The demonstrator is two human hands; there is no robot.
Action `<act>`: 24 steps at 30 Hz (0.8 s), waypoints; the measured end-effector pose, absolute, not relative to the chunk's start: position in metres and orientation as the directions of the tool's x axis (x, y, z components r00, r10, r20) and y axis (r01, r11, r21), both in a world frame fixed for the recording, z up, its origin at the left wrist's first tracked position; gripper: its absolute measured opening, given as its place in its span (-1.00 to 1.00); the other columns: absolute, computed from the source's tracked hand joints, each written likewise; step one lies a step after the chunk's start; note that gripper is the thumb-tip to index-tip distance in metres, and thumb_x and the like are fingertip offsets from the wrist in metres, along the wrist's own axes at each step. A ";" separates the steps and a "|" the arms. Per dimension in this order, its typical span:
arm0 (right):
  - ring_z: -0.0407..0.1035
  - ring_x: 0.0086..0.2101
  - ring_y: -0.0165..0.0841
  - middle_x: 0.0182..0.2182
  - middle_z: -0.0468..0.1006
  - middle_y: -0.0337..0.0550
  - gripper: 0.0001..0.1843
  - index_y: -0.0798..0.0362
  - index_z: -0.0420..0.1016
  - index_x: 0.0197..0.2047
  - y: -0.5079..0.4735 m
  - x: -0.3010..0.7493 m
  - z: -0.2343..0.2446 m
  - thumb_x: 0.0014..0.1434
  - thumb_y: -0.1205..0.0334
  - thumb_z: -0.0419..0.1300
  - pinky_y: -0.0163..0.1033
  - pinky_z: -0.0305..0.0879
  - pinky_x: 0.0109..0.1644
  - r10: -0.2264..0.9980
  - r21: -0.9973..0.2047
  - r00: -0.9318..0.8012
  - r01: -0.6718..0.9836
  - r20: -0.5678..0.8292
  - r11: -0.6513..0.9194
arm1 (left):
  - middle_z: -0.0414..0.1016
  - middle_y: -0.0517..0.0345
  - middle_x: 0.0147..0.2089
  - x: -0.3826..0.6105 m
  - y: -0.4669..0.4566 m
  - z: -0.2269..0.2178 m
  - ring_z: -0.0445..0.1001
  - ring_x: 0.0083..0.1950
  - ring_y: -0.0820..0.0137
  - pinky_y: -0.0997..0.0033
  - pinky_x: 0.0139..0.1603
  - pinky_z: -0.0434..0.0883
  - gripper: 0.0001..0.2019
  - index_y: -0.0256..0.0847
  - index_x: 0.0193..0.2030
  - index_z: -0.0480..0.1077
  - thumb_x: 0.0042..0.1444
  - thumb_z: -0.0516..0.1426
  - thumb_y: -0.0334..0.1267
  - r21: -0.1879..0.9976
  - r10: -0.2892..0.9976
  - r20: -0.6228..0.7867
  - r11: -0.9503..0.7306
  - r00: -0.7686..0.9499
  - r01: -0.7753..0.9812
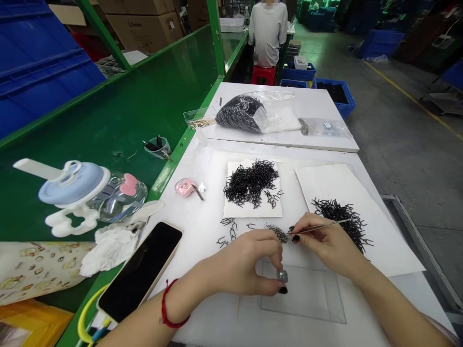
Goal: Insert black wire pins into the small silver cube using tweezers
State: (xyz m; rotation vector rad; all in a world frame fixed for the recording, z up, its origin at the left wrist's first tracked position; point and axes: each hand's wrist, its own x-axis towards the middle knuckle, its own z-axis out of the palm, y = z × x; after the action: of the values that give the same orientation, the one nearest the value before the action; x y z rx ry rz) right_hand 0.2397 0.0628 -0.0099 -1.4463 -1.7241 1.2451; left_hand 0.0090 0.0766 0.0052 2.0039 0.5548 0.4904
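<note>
My left hand [246,262] pinches a small grey metal block [282,275] between thumb and fingertips, above a clear plastic tray [307,315]. Tweezers [334,223] are gripped in my right hand [331,246], their tips by a small heap of tiny metal parts [278,233]. Beyond the heap, a pile of black forked pieces [249,180] lies on a white sheet [253,210]. A second black pile [342,217] rests on another white sheet [383,236], partly behind my right hand. Several loose forked pieces [232,231] are scattered left of the heap.
A phone [141,270], a crumpled tissue [110,250] and a blue-lidded bottle [119,197] lie at the left. A pink case [185,187] is beside the near pile. Farther back sits a plastic bag of black parts [240,113]. A person [268,36] sits beyond.
</note>
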 end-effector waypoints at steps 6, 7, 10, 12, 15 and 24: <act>0.47 -0.30 -0.38 -0.33 0.54 -0.17 -0.78 0.16 0.50 -0.27 0.063 0.249 -0.007 0.24 0.15 0.25 -0.19 0.45 -0.19 0.965 -0.946 -0.251 0.324 -0.070 0.015 | 0.43 0.12 -0.20 0.008 0.075 0.007 0.43 -0.16 0.36 0.26 -0.13 0.43 -0.83 -0.28 -0.29 0.38 0.14 0.23 -0.22 0.855 0.558 0.129 -0.481 0.820 0.193; 0.48 -0.31 -0.38 -0.34 0.55 -0.17 -0.79 0.16 0.51 -0.28 0.062 0.251 -0.005 0.23 0.15 0.26 -0.19 0.47 -0.21 0.967 -0.959 -0.249 0.281 -0.047 0.025 | 0.43 0.11 -0.20 0.008 0.075 0.007 0.43 -0.15 0.35 0.25 -0.12 0.43 -0.83 -0.28 -0.28 0.38 0.16 0.22 -0.22 0.852 0.558 0.127 -0.485 0.820 0.198; 0.50 -0.35 -0.38 -0.39 0.54 -0.19 -0.86 0.08 0.52 -0.31 0.056 0.254 0.006 0.19 0.18 0.30 -0.21 0.51 -0.24 0.959 -0.990 -0.281 0.118 0.042 0.078 | 0.43 0.11 -0.20 0.009 0.075 0.008 0.43 -0.15 0.35 0.25 -0.12 0.43 -0.82 -0.29 -0.27 0.38 0.18 0.21 -0.20 0.843 0.549 0.122 -0.497 0.827 0.205; 0.52 -0.36 -0.36 -0.40 0.53 -0.20 -0.93 0.01 0.52 -0.32 0.049 0.253 0.014 0.19 0.22 0.30 -0.22 0.53 -0.29 0.941 -0.993 -0.322 0.022 0.102 0.115 | 0.43 0.11 -0.20 0.009 0.075 0.009 0.43 -0.15 0.35 0.26 -0.13 0.44 -0.81 -0.29 -0.27 0.37 0.19 0.20 -0.19 0.836 0.541 0.125 -0.509 0.831 0.206; 0.54 -0.39 -0.34 -0.38 0.52 -0.20 -0.97 -0.01 0.50 -0.26 0.037 0.249 0.022 0.24 0.29 0.24 -0.22 0.53 -0.39 0.908 -0.990 -0.394 -0.057 0.142 0.130 | 0.43 0.11 -0.21 0.009 0.074 0.010 0.44 -0.17 0.36 0.27 -0.15 0.44 -0.81 -0.29 -0.27 0.37 0.20 0.19 -0.18 0.818 0.537 0.133 -0.534 0.833 0.215; 0.50 -0.38 -0.41 -0.34 0.48 -0.17 -0.89 0.00 0.51 -0.22 0.026 0.234 0.017 0.28 0.38 0.18 -0.29 0.48 -0.35 0.879 -0.995 -0.470 0.026 0.077 0.101 | 0.43 0.12 -0.22 0.009 0.074 0.010 0.43 -0.20 0.38 0.31 -0.19 0.43 -0.79 -0.28 -0.29 0.35 0.19 0.20 -0.16 0.821 0.536 0.122 -0.527 0.835 0.218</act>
State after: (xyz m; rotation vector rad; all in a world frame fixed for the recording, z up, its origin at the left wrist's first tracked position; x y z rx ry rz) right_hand 0.2341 0.0264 0.0169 -0.9044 -1.6396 1.4592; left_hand 0.0091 0.0743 0.0098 2.1287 0.5500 0.4572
